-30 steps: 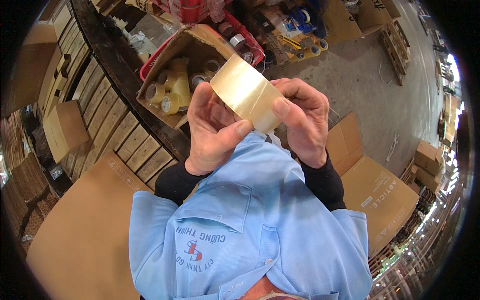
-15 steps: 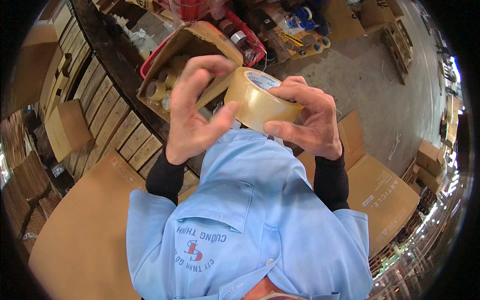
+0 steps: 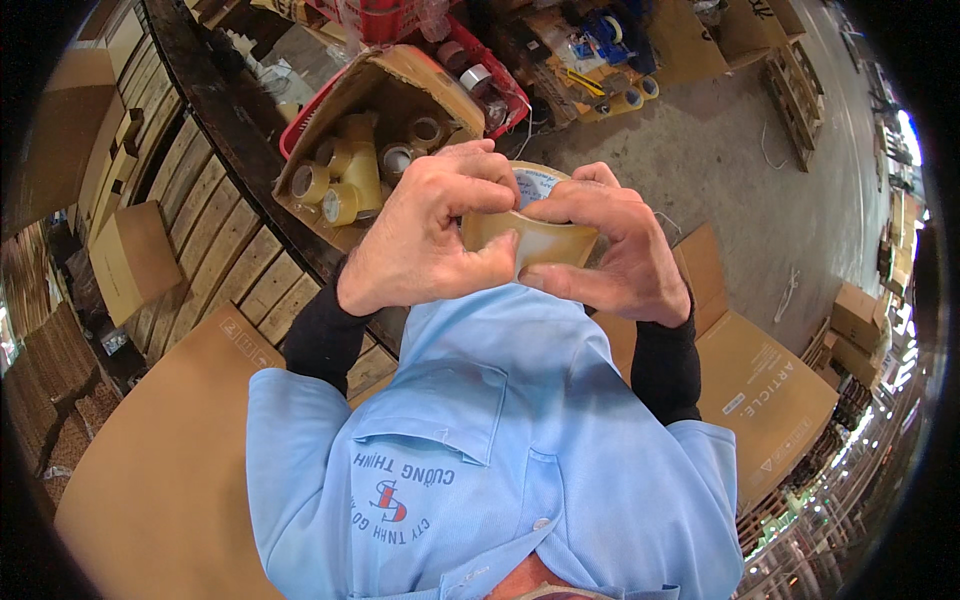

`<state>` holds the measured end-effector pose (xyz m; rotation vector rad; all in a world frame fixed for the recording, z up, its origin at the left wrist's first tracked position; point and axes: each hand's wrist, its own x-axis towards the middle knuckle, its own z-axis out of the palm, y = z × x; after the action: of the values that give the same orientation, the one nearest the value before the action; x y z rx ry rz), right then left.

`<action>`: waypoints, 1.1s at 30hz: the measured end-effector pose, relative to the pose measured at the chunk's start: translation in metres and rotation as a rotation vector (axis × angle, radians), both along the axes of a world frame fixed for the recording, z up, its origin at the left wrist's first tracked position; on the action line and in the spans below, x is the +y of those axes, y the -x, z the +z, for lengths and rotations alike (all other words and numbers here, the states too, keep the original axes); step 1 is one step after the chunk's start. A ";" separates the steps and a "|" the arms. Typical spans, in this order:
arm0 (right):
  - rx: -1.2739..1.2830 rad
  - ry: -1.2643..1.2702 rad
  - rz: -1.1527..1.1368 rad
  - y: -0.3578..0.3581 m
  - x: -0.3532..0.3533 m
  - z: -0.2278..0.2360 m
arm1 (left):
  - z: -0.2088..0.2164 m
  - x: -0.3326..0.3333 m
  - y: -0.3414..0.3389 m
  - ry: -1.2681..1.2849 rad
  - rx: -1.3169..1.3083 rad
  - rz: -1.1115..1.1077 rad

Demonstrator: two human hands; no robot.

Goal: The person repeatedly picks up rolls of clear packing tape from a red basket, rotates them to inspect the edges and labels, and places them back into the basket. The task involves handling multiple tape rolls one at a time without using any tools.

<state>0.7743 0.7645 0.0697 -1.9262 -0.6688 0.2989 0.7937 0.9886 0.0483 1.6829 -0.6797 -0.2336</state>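
Observation:
Both of my hands grip one wide roll of clear packing tape (image 3: 553,243) in front of my chest. My left hand (image 3: 435,230) has its fingers hooked over the rim and its thumb against the outer face. My right hand (image 3: 620,245) pinches the other side in the same way, fingers inside the core and thumb outside. Between the hands the near wall of the roll looks bent inward. Part of the white printed core shows beyond my fingers; the roll's left end is hidden by my left hand.
Beyond my left hand an open carton (image 3: 300,215) holds several tape rolls, beside a red basket (image 3: 515,85). Slatted wooden boards (image 3: 205,225) run along the left. Large cardboard sheets lie at lower left (image 3: 170,450) and right (image 3: 765,400). A wooden pallet (image 3: 795,110) stands far right.
My left hand has moved right and closed onto the tape roll, which only my right hand held before. The roll's near wall now looks pressed in, and more of the carton's contents shows.

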 end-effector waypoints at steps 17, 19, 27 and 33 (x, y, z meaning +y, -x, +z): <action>0.080 -0.004 -0.017 -0.004 0.009 -0.009 | -0.015 0.016 -0.003 0.102 0.222 -0.092; 0.118 -0.028 0.003 -0.005 0.008 -0.005 | -0.016 0.020 -0.004 0.153 0.232 -0.105; 0.117 0.035 0.036 -0.013 0.013 0.004 | -0.008 0.018 -0.010 0.116 0.240 -0.108; 0.127 0.057 0.037 -0.016 0.015 0.004 | -0.004 0.018 -0.011 0.029 0.225 -0.086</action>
<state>0.7904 0.7795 0.0732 -1.9323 -0.6186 0.4637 0.8050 1.0062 0.0440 1.5729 -0.5837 -0.4647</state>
